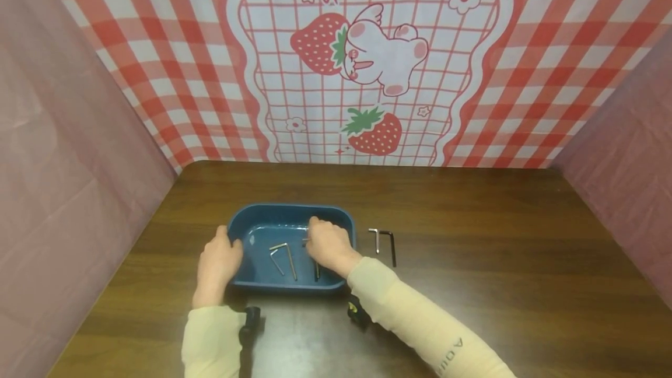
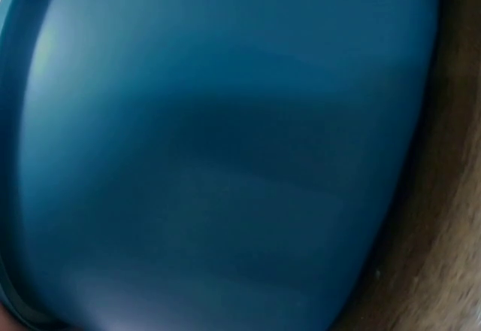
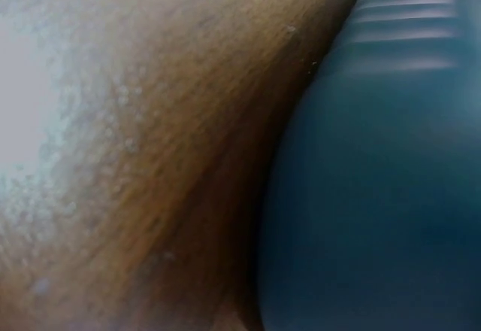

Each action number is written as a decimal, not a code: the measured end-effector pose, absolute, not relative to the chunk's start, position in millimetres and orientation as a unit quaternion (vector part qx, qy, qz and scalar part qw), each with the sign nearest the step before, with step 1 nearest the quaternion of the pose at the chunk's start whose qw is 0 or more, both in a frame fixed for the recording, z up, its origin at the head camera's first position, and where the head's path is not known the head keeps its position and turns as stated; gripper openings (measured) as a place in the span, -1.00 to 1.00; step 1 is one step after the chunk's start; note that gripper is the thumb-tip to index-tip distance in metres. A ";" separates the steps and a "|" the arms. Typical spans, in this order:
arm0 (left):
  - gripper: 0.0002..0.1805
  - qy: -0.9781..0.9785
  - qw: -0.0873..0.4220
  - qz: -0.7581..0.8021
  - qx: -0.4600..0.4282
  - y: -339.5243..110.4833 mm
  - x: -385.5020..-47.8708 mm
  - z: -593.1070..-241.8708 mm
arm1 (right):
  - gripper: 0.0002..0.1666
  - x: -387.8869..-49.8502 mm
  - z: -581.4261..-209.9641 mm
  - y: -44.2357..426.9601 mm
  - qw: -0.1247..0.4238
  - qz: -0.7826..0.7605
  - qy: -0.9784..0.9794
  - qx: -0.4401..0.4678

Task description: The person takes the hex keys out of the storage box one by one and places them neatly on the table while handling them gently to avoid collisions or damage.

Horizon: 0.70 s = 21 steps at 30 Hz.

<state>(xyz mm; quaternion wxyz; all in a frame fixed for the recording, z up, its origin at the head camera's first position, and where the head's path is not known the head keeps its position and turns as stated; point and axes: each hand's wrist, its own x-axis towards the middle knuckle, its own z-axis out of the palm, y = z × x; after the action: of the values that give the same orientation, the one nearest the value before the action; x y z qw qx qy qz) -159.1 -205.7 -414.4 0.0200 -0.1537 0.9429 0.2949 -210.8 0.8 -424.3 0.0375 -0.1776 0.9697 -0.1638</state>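
Observation:
My left hand [image 1: 216,261] grips the left rim of a blue tray [image 1: 289,289], its thumb over the edge. My right hand [image 1: 332,245] reaches over the tray's right part with curled fingers, and what lies under them is hidden. Short ends of metal show just left of those fingers. Below that hand a dark hex key [image 1: 317,271] is partly covered. Two more lie in the tray's middle: a brassy hex key [image 1: 291,261] and a smaller silver hex key [image 1: 277,263]. The left wrist view shows the tray wall [image 2: 225,158] up close; so does the right wrist view.
On the wooden table [image 1: 472,284], right of the tray, lie a silver hex key [image 1: 377,241] and a black hex key [image 1: 392,248], side by side. A checked strawberry cloth [image 1: 367,34] hangs behind the table, with pinkish cloths at both sides.

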 end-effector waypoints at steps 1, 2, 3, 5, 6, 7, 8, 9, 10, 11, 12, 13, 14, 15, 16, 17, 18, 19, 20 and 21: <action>-0.47 0.943 0.019 0.295 -0.153 -205.5 -159.3 -414.3 | -0.88 -211.0 -424.2 1.3 0.033 -0.170 0.968 -0.180; -0.47 0.943 0.019 0.295 -0.153 -205.4 -159.4 -414.3 | -0.89 -211.1 -424.1 1.7 0.029 -0.178 0.967 -0.183; -0.47 0.943 0.018 0.295 -0.152 -205.4 -159.5 -414.3 | -0.90 -210.7 -423.8 2.1 0.025 -0.185 0.964 -0.187; -0.47 0.944 0.016 0.293 -0.152 -205.2 -159.4 -414.3 | -0.91 -210.4 -423.5 3.0 0.015 -0.200 0.960 -0.197; -0.47 0.944 0.015 0.293 -0.152 -205.1 -159.4 -414.3 | -0.92 -210.1 -423.4 3.5 0.010 -0.207 0.957 -0.203; -0.47 0.944 0.015 0.293 -0.153 -205.2 -159.1 -414.6 | -0.91 -209.8 -423.7 3.5 0.006 -0.212 0.955 -0.208; -0.47 0.944 0.015 0.293 -0.153 -205.4 -158.9 -414.8 | -0.91 -209.4 -423.7 3.6 0.001 -0.215 0.953 -0.213; -0.47 0.944 0.013 0.292 -0.152 -205.4 -158.6 -415.0 | -0.91 -209.0 -423.6 3.6 -0.005 -0.217 0.952 -0.217; -0.48 0.945 0.011 0.291 -0.151 -205.5 -158.4 -415.3 | -0.89 -208.7 -423.7 3.5 -0.011 -0.216 0.951 -0.221; -0.48 0.945 0.008 0.290 -0.150 -205.6 -158.2 -415.4 | -0.88 -208.5 -423.8 3.4 -0.016 -0.214 0.951 -0.224; -0.49 0.946 0.006 0.289 -0.148 -205.7 -158.1 -415.5 | -0.87 -208.3 -423.6 3.3 -0.021 -0.214 0.950 -0.228; -0.49 0.947 0.003 0.287 -0.146 -205.4 -157.9 -415.6 | -0.86 -207.9 -423.5 3.5 -0.025 -0.214 0.949 -0.231; -0.49 0.947 0.001 0.286 -0.144 -205.1 -157.8 -415.6 | -0.86 -207.3 -423.2 3.9 -0.029 -0.214 0.948 -0.235; -0.50 0.948 -0.002 0.285 -0.142 -204.8 -157.8 -415.7 | -0.85 -206.8 -422.8 4.2 -0.030 -0.215 0.947 -0.238; -0.50 0.948 -0.003 0.285 -0.141 -204.6 -157.8 -415.7 | -0.85 -206.6 -422.8 4.3 -0.032 -0.217 0.946 -0.240; -0.50 0.948 -0.004 0.285 -0.141 -204.3 -157.8 -415.6 | -0.85 -206.3 -422.5 4.5 -0.034 -0.219 0.944 -0.243; -0.50 0.948 -0.004 0.285 -0.140 -204.0 -157.8 -415.6 | -0.84 -206.0 -422.3 4.7 -0.036 -0.220 0.944 -0.245; -0.50 0.948 -0.003 0.285 -0.139 -203.8 -157.8 -415.6 | -0.84 -205.8 -422.4 4.8 -0.037 -0.221 0.943 -0.246; -0.49 0.948 -0.003 0.285 -0.139 -203.6 -157.8 -415.7 | -0.84 -205.7 -422.5 5.0 -0.039 -0.223 0.942 -0.247; -0.49 0.949 -0.002 0.284 -0.139 -203.4 -157.7 -415.8 | -0.84 -205.7 -422.7 5.1 -0.041 -0.224 0.942 -0.248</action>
<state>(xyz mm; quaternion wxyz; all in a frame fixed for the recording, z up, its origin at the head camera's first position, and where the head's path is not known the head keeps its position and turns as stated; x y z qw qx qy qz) -157.7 -203.4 -415.8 -0.0021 -0.1393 0.9485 0.2845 -205.7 5.1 -422.7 -0.0405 -0.2479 0.9416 -0.2243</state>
